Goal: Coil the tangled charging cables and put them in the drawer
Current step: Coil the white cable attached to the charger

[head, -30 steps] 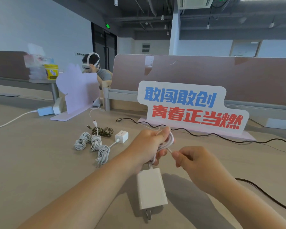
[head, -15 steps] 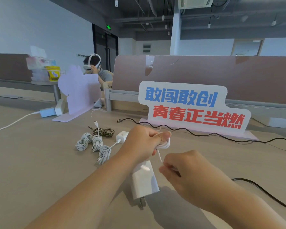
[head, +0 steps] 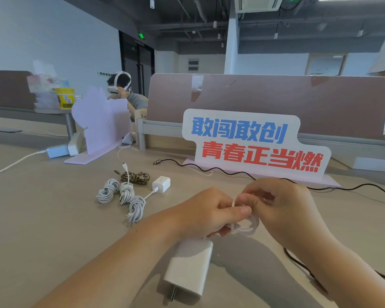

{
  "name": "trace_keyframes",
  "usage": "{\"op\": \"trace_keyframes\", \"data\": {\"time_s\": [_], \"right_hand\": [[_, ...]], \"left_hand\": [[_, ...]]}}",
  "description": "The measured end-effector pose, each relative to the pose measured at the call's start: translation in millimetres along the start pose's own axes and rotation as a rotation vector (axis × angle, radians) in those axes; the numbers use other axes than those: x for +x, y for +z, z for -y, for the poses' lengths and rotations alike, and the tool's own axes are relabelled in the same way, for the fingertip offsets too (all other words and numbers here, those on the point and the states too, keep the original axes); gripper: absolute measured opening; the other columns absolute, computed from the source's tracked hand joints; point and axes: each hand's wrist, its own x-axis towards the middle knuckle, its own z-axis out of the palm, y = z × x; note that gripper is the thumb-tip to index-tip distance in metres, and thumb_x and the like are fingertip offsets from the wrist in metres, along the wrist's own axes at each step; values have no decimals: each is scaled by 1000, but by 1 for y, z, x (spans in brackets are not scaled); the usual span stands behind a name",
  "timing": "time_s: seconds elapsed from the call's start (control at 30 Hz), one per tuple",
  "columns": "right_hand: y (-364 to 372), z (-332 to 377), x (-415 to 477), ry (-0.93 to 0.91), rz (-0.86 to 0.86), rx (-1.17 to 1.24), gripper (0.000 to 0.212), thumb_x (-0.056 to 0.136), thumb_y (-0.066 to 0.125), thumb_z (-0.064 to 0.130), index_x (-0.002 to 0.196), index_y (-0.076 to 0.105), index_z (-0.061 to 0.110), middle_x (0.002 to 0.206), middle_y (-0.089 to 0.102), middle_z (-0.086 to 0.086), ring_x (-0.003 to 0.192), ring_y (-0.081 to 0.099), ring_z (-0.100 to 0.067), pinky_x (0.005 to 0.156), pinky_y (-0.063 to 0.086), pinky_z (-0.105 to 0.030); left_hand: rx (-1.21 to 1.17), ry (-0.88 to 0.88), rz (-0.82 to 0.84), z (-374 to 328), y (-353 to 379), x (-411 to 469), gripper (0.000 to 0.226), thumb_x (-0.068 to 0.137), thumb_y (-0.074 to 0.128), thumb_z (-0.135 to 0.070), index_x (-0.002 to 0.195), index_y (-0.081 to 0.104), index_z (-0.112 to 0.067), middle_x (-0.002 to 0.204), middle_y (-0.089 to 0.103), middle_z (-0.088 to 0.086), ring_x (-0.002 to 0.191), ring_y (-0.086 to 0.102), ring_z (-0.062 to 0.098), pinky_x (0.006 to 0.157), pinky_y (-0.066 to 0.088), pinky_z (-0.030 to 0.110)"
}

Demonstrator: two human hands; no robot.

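Note:
My left hand (head: pixel 207 213) grips a small coil of white cable (head: pixel 250 226) above the table. Its white wall charger (head: pixel 188 266) hangs just below that hand, prongs toward me. My right hand (head: pixel 280 203) is up against the coil from the right, fingers curled, pinching the cable's loose end at the top of the loop. To the left on the table lie three knotted white cable bundles (head: pixel 126 194), one plugged into a small white adapter (head: pixel 161 184), and a braided dark cable bundle (head: pixel 136 177). No drawer is in view.
A long black cable (head: pixel 209 168) snakes across the table in front of a standing sign (head: pixel 251 144) and curves back near my right forearm. A lilac stand-up board (head: pixel 100 125) and a white power brick (head: pixel 58 151) sit far left. A person with a headset sits behind.
My right hand has swung from below the coil up to its right side and top, carrying the loose end around. The left hand and the charger shifted slightly rightward.

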Motion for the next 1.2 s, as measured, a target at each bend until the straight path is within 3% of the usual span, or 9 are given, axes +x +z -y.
{"op": "trace_keyframes", "data": {"time_s": [0.1, 0.17, 0.2, 0.33, 0.5, 0.67, 0.9, 1.03, 1.2], "right_hand": [[1, -4, 1, 155, 1, 75, 15, 77, 70, 30, 68, 60, 36, 63, 65, 11, 68, 58, -2, 57, 42, -13], [1, -5, 0, 211, 5, 80, 10, 79, 68, 30, 71, 62, 31, 64, 64, 11, 65, 57, -4, 57, 42, -16], [1, -5, -1, 224, 18, 63, 10, 80, 67, 30, 71, 63, 29, 65, 64, 11, 65, 57, -4, 58, 43, -17], [9, -2, -5, 288, 229, -28, 25, 90, 54, 34, 69, 64, 25, 61, 62, 3, 56, 52, -8, 53, 41, -16], [17, 10, -7, 329, 408, -76, 34, 93, 46, 42, 74, 64, 21, 64, 62, 0, 53, 48, -10, 54, 41, -21], [20, 21, -10, 277, 405, -109, 38, 93, 43, 45, 78, 64, 17, 70, 64, -2, 66, 59, -21, 66, 51, -32], [20, 28, -13, 103, 226, -200, 33, 92, 46, 41, 77, 63, 17, 68, 63, 1, 66, 57, -16, 62, 45, -25], [15, 31, -13, 141, 3, 120, 8, 80, 67, 28, 76, 69, 34, 63, 66, 12, 68, 60, -4, 68, 46, -15], [11, 37, -10, 261, 50, 575, 25, 77, 70, 11, 75, 71, 37, 66, 71, 0, 63, 67, -14, 71, 55, -25]], "left_hand": [[-163, 9, 10, -2, 2, 0, 19, 92, 51, -31, 99, 64, -18, 63, 53, 12, 47, 44, 15, 41, 33, 19], [-278, -28, -25, 3, 0, 2, 50, 88, 51, -33, 136, 43, -35, 66, 56, 10, 51, 48, 15, 41, 34, 21], [-314, -47, -44, 5, -1, 3, 53, 89, 51, -31, 139, 38, -39, 64, 57, 6, 52, 49, 14, 41, 34, 22], [-514, -77, -162, -3, -6, 5, 18, 95, 53, -24, 106, 66, -17, 55, 50, -1, 46, 40, 9, 39, 26, 15], [-552, -257, -408, 1, -9, 12, 33, 79, 70, -47, 69, 73, -16, 59, 43, 4, 50, 30, 12, 39, 25, 17], [-414, -317, -522, 7, -7, 13, 51, 72, 74, -53, 80, 69, -3, 53, 40, 2, 46, 30, 16, 41, 27, 19], [-349, -323, -583, 7, -8, 14, 41, 76, 73, -51, 62, 59, -15, 48, 41, -3, 37, 32, 13, 38, 29, 17], [-456, -372, -494, 5, -12, 11, 37, 83, 64, -54, 76, 66, -17, 51, 42, -5, 43, 33, 9, 42, 33, 19], [-714, -378, -406, -6, -12, 10, 41, 95, 46, -53, 77, 60, -19, 51, 45, -3, 43, 34, 10, 45, 33, 20]]}}
